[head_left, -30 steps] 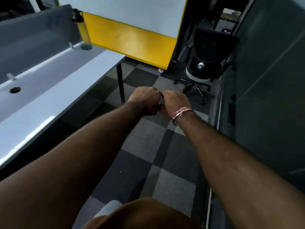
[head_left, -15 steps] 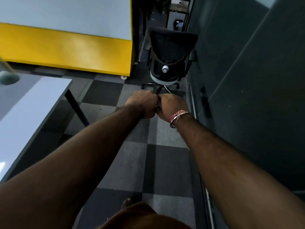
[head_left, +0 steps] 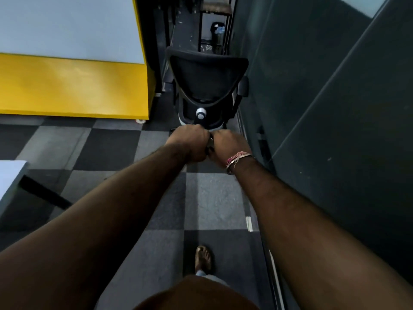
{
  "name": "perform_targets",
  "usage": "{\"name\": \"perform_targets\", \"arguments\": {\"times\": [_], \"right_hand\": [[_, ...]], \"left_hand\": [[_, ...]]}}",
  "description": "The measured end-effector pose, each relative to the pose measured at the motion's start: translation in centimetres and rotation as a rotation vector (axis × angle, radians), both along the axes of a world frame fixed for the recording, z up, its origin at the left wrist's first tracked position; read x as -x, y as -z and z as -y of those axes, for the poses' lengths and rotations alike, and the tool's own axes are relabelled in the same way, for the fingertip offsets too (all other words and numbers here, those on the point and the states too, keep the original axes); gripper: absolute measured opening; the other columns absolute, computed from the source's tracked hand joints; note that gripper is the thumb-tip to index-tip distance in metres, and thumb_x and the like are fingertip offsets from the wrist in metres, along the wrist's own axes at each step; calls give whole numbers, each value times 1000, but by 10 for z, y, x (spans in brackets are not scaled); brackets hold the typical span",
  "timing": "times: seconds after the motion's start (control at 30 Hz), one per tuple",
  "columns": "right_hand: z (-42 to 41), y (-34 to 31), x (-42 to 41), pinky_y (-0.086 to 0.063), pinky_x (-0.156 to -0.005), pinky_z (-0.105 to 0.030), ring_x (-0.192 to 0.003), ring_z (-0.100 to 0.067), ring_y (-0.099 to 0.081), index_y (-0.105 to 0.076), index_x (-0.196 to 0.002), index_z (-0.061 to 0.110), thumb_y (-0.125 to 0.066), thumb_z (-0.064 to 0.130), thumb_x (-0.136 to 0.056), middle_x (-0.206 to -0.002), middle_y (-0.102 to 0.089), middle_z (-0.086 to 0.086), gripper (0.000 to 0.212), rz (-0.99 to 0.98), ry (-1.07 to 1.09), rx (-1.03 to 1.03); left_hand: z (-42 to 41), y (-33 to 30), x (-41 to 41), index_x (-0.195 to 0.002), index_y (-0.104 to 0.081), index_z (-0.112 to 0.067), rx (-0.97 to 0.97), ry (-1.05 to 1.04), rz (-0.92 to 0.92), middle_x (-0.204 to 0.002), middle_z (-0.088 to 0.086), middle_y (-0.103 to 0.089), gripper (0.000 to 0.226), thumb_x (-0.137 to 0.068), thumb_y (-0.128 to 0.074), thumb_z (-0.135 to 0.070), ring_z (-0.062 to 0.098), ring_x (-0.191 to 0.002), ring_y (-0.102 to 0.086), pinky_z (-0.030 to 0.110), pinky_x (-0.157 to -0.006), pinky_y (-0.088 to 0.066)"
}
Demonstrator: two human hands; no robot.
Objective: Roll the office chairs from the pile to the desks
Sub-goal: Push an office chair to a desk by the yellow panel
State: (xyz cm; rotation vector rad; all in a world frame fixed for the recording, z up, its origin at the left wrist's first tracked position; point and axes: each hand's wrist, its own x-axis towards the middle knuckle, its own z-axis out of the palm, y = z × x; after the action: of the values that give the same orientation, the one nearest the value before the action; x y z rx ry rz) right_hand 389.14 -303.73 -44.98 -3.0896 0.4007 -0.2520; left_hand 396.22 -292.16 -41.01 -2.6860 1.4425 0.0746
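A black mesh-backed office chair with a white knob on its back stands ahead, in the narrow gap between a yellow panel and a dark wall. Both my arms are stretched out towards it. My left hand and my right hand are curled into fists pressed against each other, just short of the chair's lower back. Only a dark sliver shows between the fists, and I see nothing held. The chair's wheels are hidden behind my hands. A white desk corner shows at the left edge.
A yellow and white panel on casters stands at the left. A dark partition wall runs along the right. The floor is grey and black checkered carpet. My foot is on it. More dark furniture stands behind the chair.
I have walked forward and turned right. The chair is now straight ahead and much closer, and the desk has slid off to the left. My fists have stayed pressed together.
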Motion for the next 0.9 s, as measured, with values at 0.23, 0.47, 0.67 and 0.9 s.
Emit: {"name": "perform_targets", "arguments": {"times": [0.23,0.47,0.67,0.9], "right_hand": [[107,-8,-106,-49,-71,-36,-98,-29,-65,-64,-106,14,-60,34,-88,-104,-68,-6,27,-9,-53,30],[190,6,-230,-51,-70,-37,-95,-30,-65,-64,-101,15,-61,33,-85,-101,-68,-6,24,15,-21,-28],[252,17,-350,-50,-66,-36,-86,-31,-65,-63,-92,13,-62,27,-81,-92,-68,-7,17,93,36,-1],[314,32,-464,-50,-73,-35,-89,-28,-62,-64,-100,12,-65,23,-78,-95,-66,-7,24,99,70,20]], "left_hand": [[108,4,-109,-110,-68,-24,23,-3,13,-109,5,-68,27,-88,-69,-38,27,-93,-70,40,-74,-57],[187,6,-231,-116,-70,-21,12,37,22,-112,5,-72,34,-92,-66,-46,29,-99,-71,40,-79,-57],[253,8,-360,-112,-69,-17,27,102,29,-115,7,-70,34,-91,-67,-43,31,-106,-68,42,-82,-54],[313,23,-480,-122,-64,-10,62,144,-47,-121,10,-66,46,-89,-67,-43,31,-114,-61,44,-89,-54]]}}
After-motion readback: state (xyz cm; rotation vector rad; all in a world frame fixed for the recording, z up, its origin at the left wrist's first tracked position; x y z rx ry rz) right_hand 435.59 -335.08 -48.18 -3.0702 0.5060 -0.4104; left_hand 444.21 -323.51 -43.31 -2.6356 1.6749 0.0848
